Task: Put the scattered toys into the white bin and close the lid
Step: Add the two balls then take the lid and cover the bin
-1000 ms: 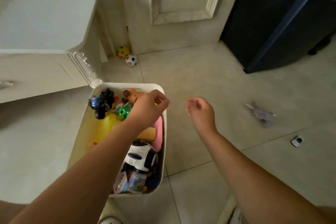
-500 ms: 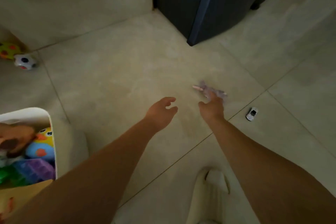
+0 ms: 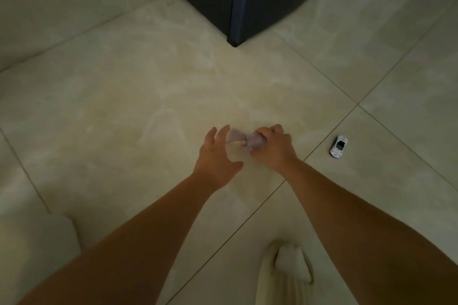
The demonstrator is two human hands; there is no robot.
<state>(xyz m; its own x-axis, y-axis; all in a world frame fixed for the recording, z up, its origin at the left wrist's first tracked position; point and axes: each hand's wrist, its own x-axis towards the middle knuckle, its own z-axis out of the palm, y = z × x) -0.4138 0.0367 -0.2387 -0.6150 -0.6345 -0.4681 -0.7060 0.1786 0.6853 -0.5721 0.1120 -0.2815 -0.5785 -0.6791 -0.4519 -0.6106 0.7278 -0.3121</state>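
Purple plush toy (image 3: pixel 252 143) is clenched loosely in the right hand (image 3: pixel 273 150) on the floor tile (image 3: pixel 138 96), left hand (image 3: pixel 215 156) splayed empty; it could be dropped when lifted.

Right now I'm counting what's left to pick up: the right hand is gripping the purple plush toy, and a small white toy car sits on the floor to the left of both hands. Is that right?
Not quite. The head view shows the white toy car on the floor to the right of both hands, beyond the right hand, not left. The rest holds: that hand grips the purple plush toy, with the left hand open beside it.
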